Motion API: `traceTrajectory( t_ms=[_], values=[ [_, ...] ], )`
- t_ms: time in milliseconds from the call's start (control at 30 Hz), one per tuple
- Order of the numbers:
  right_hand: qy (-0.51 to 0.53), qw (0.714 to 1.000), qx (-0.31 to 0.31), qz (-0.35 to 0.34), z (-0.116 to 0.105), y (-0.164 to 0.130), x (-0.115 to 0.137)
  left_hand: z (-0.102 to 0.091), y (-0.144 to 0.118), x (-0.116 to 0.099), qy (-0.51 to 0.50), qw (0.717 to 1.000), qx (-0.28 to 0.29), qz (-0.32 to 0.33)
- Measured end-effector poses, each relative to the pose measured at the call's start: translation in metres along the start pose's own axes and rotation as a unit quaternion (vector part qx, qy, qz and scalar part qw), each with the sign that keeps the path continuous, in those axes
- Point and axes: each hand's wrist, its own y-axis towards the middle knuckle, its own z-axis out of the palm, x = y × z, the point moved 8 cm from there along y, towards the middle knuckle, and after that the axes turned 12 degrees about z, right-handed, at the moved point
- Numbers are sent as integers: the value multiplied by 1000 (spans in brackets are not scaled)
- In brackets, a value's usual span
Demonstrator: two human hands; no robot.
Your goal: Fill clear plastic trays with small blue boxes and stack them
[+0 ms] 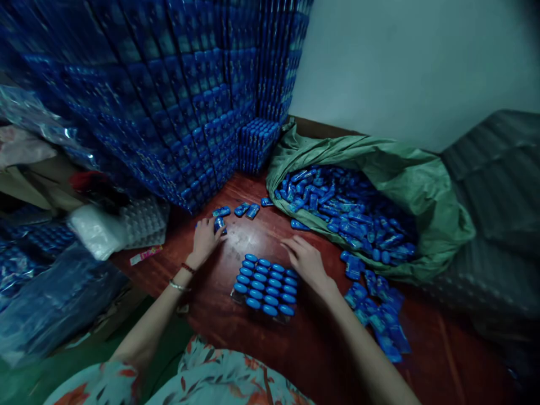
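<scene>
My left hand (205, 241) is on the red-brown table with its thumb and fingers closed about a small blue bottle (220, 225). Just beyond it lie more loose blue bottles (242, 209). In front of me, between my hands, a tray block of blue bottles (265, 286) stands in neat rows, their rounded blue tops facing up. Beside its far right corner, my right hand (307, 260) hovers with loosely stretched fingers and nothing visible in them.
A green sack (439, 208) full of loose blue bottles (337, 208) lies open at the right. Several bottles (375, 309) are piled by it. Tall stacks of packed blue bottles (169, 112) rise at the left, with clear plastic trays (145, 222) below. Dark stacked trays (498, 214) stand far right.
</scene>
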Motion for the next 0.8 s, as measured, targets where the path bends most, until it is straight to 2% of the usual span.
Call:
traceTrajectory(
  t_ms=[100, 167, 233, 333, 433, 500, 567, 633, 700, 800],
  values=[
    [-51, 992, 118, -11, 39, 84, 9, 14, 31, 8, 14, 994, 88, -61],
    [-62, 988, 141, -22, 58, 127, 18, 20, 40, 3, -8, 993, 105, -57],
    [-65, 984, 163, -38, 76, 152, 26, 24, 41, -2, -33, 993, 110, -40],
    [-61, 979, 188, -54, 95, 156, 28, 28, 30, -8, -81, 991, 111, -4],
    [-46, 979, 193, -53, 97, 131, 15, 32, 5, -7, -129, 986, 103, 16],
    [-34, 979, 194, -46, 89, 103, 0, 35, -19, 0, -199, 978, 66, 4],
    [-20, 981, 192, -35, 74, 70, -18, 37, -46, 10, -311, 950, 7, -35],
    [24, 986, 164, -3, 51, 35, -38, 41, -74, 18, -407, 909, -34, -86],
    [141, 983, 80, 84, 18, 0, -63, 43, -98, 19, -437, 891, -30, -118],
    [263, 939, -8, 221, -16, -64, -95, 34, -121, 10, -436, 891, 1, -124]
  ],
)
